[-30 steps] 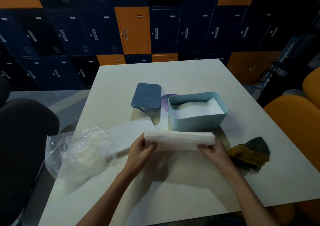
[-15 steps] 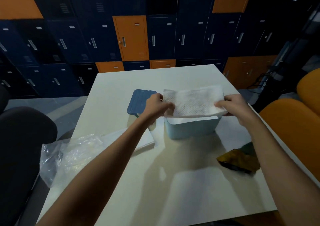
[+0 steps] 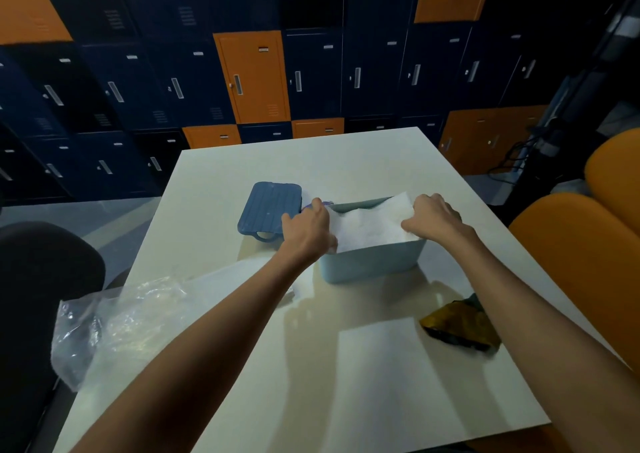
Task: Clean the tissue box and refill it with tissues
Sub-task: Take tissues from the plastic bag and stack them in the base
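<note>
Our left hand [image 3: 306, 227] and right hand [image 3: 434, 218] each curl round one end of the tissue stack [image 3: 370, 225], which sits in the mouth of the tissue box [image 3: 370, 262] on the worktop [image 3: 346, 366]. We judge it light, soft and floppy, so we support both ends. The box walls look a close fit. The lid [image 3: 268, 208] lies just left, with open room near us.

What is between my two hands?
The tissue stack, gripped at its ends by the left hand and right hand, partly in the light blue box; head view.
</note>
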`<action>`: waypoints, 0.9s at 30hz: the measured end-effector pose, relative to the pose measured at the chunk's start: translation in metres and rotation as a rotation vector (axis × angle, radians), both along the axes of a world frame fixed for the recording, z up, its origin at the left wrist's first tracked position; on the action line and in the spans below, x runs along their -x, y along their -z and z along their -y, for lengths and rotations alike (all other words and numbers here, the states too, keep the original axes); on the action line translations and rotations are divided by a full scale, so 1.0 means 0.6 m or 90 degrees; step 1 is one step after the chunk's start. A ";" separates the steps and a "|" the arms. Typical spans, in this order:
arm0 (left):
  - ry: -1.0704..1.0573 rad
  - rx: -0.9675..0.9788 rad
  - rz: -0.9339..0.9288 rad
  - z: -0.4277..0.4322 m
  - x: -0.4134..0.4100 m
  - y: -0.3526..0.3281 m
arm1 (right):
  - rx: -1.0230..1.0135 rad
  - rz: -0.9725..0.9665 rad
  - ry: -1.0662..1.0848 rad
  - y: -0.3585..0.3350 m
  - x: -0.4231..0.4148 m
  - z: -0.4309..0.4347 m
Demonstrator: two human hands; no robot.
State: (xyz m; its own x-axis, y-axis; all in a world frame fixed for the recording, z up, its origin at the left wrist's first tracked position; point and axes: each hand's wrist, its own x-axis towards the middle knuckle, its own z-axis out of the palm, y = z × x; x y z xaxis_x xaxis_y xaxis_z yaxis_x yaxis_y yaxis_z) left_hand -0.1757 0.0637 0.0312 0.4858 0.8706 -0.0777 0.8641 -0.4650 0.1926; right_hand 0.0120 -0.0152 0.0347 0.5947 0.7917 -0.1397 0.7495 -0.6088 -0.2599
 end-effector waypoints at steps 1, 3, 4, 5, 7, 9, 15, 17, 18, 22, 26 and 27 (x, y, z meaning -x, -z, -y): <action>0.004 -0.015 -0.004 0.001 0.000 0.001 | 0.014 0.009 -0.013 -0.002 -0.001 0.000; 0.014 -0.039 -0.001 0.002 0.000 0.001 | 0.036 0.014 -0.029 -0.008 -0.006 0.001; 0.019 -0.056 0.004 0.003 0.001 0.000 | 0.035 0.020 -0.034 -0.011 -0.009 0.001; 0.024 -0.079 0.010 0.003 0.001 -0.002 | 0.024 0.032 -0.037 -0.016 -0.011 0.001; 0.037 -0.137 0.009 0.001 0.001 -0.013 | -0.030 0.064 -0.039 -0.023 -0.013 -0.003; 0.062 -0.184 -0.008 -0.004 -0.003 -0.020 | -0.101 0.054 -0.054 -0.024 -0.012 -0.011; 0.077 -0.151 -0.133 -0.007 -0.011 -0.016 | -0.002 0.007 -0.105 0.017 0.004 -0.032; 0.061 -0.132 -0.138 -0.008 -0.013 -0.006 | 0.034 0.025 -0.114 0.030 0.001 -0.038; 0.053 -0.127 -0.138 -0.010 -0.013 -0.001 | 0.040 0.032 -0.118 0.035 -0.002 -0.041; 0.032 -0.112 -0.135 -0.007 -0.015 0.014 | 0.035 0.061 -0.133 0.045 -0.009 -0.046; 0.037 -0.107 -0.122 -0.007 -0.013 0.019 | 0.014 0.070 -0.141 0.051 -0.009 -0.046; 0.038 -0.105 -0.115 -0.007 -0.011 0.020 | 0.012 0.062 -0.137 0.050 -0.008 -0.044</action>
State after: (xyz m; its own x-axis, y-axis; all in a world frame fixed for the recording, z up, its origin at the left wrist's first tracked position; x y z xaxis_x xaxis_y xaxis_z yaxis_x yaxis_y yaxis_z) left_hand -0.1693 0.0676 0.0195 0.5278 0.8490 -0.0266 0.8478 -0.5284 -0.0456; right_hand 0.0170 0.0110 0.0050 0.4246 0.8992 -0.1058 0.8833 -0.4371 -0.1695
